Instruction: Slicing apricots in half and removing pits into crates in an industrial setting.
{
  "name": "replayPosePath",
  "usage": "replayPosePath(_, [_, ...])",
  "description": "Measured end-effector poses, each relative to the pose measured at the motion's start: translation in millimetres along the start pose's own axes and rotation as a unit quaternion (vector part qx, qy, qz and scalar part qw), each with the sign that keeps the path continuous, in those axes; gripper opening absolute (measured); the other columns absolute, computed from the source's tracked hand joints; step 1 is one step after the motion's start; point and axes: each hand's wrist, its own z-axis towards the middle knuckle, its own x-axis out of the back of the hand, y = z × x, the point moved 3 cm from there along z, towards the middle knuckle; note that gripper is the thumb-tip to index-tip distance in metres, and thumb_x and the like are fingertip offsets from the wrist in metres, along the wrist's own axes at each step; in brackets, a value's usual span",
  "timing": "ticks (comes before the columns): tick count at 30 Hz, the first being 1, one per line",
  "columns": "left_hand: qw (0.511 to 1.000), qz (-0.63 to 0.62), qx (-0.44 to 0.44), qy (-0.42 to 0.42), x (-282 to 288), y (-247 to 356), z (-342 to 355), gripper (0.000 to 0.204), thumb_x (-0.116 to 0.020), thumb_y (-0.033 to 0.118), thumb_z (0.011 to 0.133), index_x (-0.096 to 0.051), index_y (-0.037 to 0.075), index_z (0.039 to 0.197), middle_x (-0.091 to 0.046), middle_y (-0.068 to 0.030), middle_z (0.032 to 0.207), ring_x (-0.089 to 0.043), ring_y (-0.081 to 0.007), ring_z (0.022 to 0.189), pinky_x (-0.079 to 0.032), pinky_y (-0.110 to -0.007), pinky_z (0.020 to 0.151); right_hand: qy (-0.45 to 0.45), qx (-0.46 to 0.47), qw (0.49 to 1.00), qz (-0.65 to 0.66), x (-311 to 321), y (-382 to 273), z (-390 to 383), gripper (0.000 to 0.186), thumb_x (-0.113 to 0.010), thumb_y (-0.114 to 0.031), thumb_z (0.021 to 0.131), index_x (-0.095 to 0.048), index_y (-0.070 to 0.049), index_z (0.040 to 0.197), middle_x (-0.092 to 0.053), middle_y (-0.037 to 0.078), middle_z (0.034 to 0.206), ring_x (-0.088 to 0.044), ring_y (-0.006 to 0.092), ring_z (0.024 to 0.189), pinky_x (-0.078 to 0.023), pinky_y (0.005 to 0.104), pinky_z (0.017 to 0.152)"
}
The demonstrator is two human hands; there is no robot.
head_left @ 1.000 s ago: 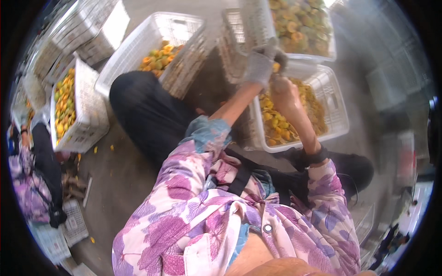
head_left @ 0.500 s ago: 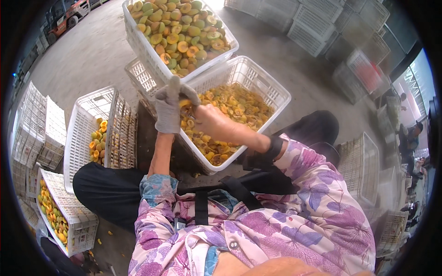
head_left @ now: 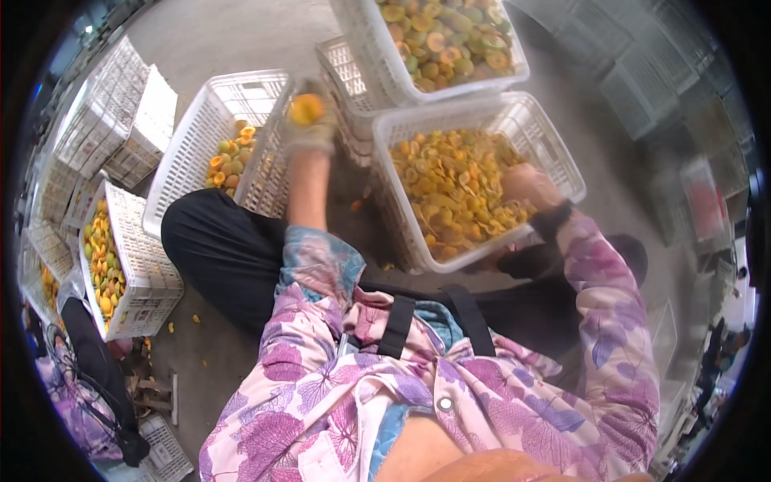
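Note:
My left hand (head_left: 310, 135), in a pale glove, is beside the near-left white crate (head_left: 181, 153) and has a yellow peach half (head_left: 306, 108) in its fingers, orange cut face showing. Several peach halves (head_left: 229, 157) lie in that crate. My bare right hand (head_left: 530, 186) is over the right side of the middle crate (head_left: 438, 259), which is filled with yellow fruit scraps (head_left: 450, 189). Its fingers are curled and blurred, and what they hold is hidden.
Behind the middle crate, a raised white crate (head_left: 482, 83) is heaped with halved peaches (head_left: 446, 40). White crates (head_left: 100, 104) stand at the left, one tilted with fruit (head_left: 104, 261). More crates (head_left: 642, 88) are stacked at the far right. Fruit bits lie on the floor.
My hands were together over the middle crate's left edge. Now the left is toward the left crate with a peach half, and the right is across the scraps. The view has shifted left.

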Motion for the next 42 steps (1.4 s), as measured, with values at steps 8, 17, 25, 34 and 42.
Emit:
replayPosePath(8, [0.996, -0.071, 0.028, 0.041, 25, -11, 22, 0.067, -0.045, 0.052, 0.088, -0.04, -0.001, 0.128, -0.051, -0.0255, 0.116, -0.053, -0.0357, 0.102, -0.046, -0.05, 0.089, 0.524, -0.143, 0.84, -0.028, 128, 102, 44, 0.02, -0.054, -0.023, 0.083, -0.054, -0.007, 0.094, -0.049, 0.007, 0.081, -0.045, 0.0217, 0.067, -0.038, 0.0351, 0.058])
replayPosePath(17, [0.978, -0.006, 0.2, 0.056, 9, -126, -41, 0.026, -0.05, 0.031, 0.09, -0.052, 0.005, 0.095, -0.059, -0.0129, 0.093, -0.059, -0.0261, 0.084, -0.051, -0.04, 0.067, 0.542, -0.236, 0.788, -0.17, 170, 112, 125, 0.031, -0.053, -0.024, 0.081, -0.053, -0.007, 0.107, -0.053, 0.013, 0.097, -0.051, 0.0291, 0.084, -0.042, 0.0402, 0.071])
replayPosePath(25, [0.978, 0.049, 0.168, 0.11, 13, -121, -56, 0.012, -0.057, 0.018, 0.087, -0.054, 0.007, 0.082, -0.059, -0.0086, 0.074, -0.06, -0.021, 0.064, -0.051, -0.033, 0.056, 0.511, -0.266, 0.8, -0.168, 177, 101, 154, 0.043, -0.052, -0.026, 0.08, -0.052, -0.008, 0.118, -0.057, 0.019, 0.112, -0.057, 0.0356, 0.099, -0.046, 0.0447, 0.082])
replayPosePath(34, [0.979, 0.016, 0.203, 0.016, 22, -126, -46, 0.016, -0.052, 0.019, 0.088, -0.052, 0.006, 0.078, -0.056, -0.0062, 0.071, -0.059, -0.0187, 0.061, -0.05, -0.033, 0.053, 0.449, -0.279, 0.825, -0.202, 178, 132, 160, 0.034, -0.054, -0.029, 0.08, -0.061, -0.009, 0.108, -0.063, 0.017, 0.101, -0.06, 0.0347, 0.096, -0.048, 0.0445, 0.079])
replayPosePath(42, [0.98, 0.124, 0.151, 0.023, 13, -132, -56, 0.029, -0.044, 0.032, 0.093, -0.054, 0.006, 0.087, -0.058, -0.0071, 0.078, -0.058, -0.0202, 0.066, -0.051, -0.034, 0.056, 0.501, 0.046, 0.753, 0.424, 168, 32, 70, 0.034, -0.062, -0.021, 0.083, -0.054, -0.001, 0.11, -0.054, 0.002, 0.07, -0.041, 0.006, 0.044, -0.032, 0.0213, 0.039])
